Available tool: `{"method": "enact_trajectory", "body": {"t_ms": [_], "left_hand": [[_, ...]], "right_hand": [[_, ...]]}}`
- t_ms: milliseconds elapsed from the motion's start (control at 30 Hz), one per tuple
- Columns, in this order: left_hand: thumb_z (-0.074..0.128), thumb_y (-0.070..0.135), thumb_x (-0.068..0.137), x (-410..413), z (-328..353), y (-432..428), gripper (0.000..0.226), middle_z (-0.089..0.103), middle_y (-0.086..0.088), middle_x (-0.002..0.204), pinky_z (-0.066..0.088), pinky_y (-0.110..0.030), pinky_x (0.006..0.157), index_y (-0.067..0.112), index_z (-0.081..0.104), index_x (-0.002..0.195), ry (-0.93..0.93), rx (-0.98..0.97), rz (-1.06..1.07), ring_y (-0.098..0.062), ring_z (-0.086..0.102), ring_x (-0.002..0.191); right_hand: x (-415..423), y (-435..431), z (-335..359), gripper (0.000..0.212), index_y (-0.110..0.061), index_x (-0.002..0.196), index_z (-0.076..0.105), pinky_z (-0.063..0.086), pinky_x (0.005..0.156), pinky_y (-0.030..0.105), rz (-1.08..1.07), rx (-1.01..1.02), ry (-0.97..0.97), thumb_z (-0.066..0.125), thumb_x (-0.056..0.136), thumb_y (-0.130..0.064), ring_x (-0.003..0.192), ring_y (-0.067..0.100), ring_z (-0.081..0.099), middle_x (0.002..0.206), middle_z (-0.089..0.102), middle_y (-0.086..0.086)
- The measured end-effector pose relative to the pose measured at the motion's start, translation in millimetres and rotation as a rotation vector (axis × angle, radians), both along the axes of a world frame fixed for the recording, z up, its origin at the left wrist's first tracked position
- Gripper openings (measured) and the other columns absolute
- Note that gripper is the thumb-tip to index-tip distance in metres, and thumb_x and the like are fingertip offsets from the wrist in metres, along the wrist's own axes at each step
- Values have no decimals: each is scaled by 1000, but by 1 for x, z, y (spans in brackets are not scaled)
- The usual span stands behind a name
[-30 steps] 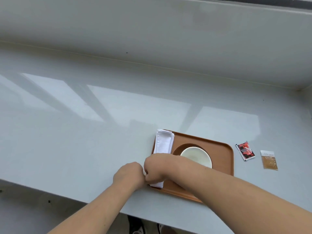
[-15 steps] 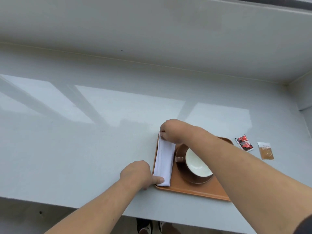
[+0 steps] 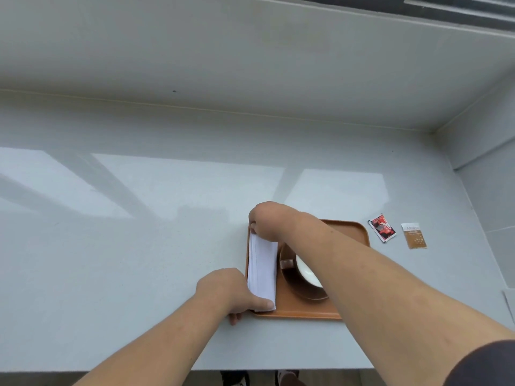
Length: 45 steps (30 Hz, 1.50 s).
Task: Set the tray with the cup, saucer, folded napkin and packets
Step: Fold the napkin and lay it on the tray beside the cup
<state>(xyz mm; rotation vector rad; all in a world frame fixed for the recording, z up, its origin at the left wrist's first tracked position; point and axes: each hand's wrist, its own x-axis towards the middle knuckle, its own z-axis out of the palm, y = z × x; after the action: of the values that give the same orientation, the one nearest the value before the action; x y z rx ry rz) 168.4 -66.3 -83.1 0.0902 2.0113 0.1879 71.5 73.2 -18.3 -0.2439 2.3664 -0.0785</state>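
An orange-brown tray point(image 3: 348, 232) lies near the counter's front edge. A folded white napkin point(image 3: 262, 270) lies along its left side. My left hand point(image 3: 225, 291) holds the napkin's near end with the thumb on top. My right hand point(image 3: 264, 221) pinches the far end. Right of the napkin stands a brown cup point(image 3: 306, 270) with a white inside on a dark brown saucer point(image 3: 292, 280), partly hidden by my right forearm. A red packet point(image 3: 381, 227) and a brown packet point(image 3: 413, 235) lie on the counter to the right of the tray.
The pale grey counter point(image 3: 139, 246) meets a back wall and a side wall at the right. Its front edge runs just below the tray. A white paper corner point(image 3: 510, 300) shows at the far right edge. Shoes are visible on the floor below.
My right hand moved from the napkin's near end to its far end. The left hand took the near end. The napkin now lies straight along the tray's left side.
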Motion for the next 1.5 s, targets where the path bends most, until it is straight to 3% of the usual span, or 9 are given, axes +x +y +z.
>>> {"method": "enact_trajectory", "body": {"t_ms": [267,400,533,800,1033,1233,1300,1367,1500], "left_hand": [[61,97,38,-7,-4,3,82,73,11,53,53,-32,71,24,70,76,-42,-28,-45,-6,71,62],[62,98,37,-10,-1,4,86,74,10,55,53,-32,74,25,70,82,-82,-42,-45,-7,70,60],[62,99,35,-13,0,6,90,75,10,56,50,-32,66,25,69,83,-114,-51,-51,-7,69,55],[58,101,37,-13,-1,5,87,76,9,58,47,-31,64,20,71,65,-136,-60,-68,-7,66,52],[60,99,42,-12,0,5,83,75,8,56,50,-31,68,21,71,65,-109,-55,-51,-8,67,55],[59,99,46,-10,7,2,80,74,9,55,50,-30,66,22,70,64,-109,-19,-26,-8,67,53],[54,96,56,-8,12,-1,75,65,9,46,46,-30,56,22,57,54,105,24,63,-12,58,46],[43,85,75,-10,17,-6,71,48,4,44,35,-31,49,18,39,51,486,82,177,-17,47,45],[47,49,99,-38,38,24,57,46,-4,49,29,-31,46,12,39,56,864,232,205,-20,47,50]], "right_hand": [[-11,-1,-3,33,-5,118,74,54,84,36,57,9,-4,45,101,-8,87,23,55,121,73,10],[-12,1,-5,33,-4,118,73,52,81,34,60,-5,2,45,101,-8,88,24,57,121,73,11],[-12,3,-9,34,-7,120,73,55,91,36,64,-12,5,45,102,-8,110,26,68,122,72,9],[-12,3,-16,35,-6,120,73,47,73,31,70,2,30,45,100,-5,84,21,51,119,73,9],[-11,1,-18,32,-5,115,74,44,68,31,57,-3,39,46,99,-4,78,21,50,91,60,5],[-3,2,-17,31,-6,115,71,49,73,33,-22,-71,30,44,100,-6,84,22,56,98,65,3],[9,8,-15,27,-9,112,68,52,77,36,-60,-157,82,44,99,-9,93,25,62,107,69,6],[24,21,-10,22,-12,102,67,46,69,35,-114,-289,262,47,95,-15,93,29,63,101,69,7],[40,77,7,20,-16,92,68,51,68,37,-282,-408,538,49,91,-21,88,25,61,88,70,1]]}}
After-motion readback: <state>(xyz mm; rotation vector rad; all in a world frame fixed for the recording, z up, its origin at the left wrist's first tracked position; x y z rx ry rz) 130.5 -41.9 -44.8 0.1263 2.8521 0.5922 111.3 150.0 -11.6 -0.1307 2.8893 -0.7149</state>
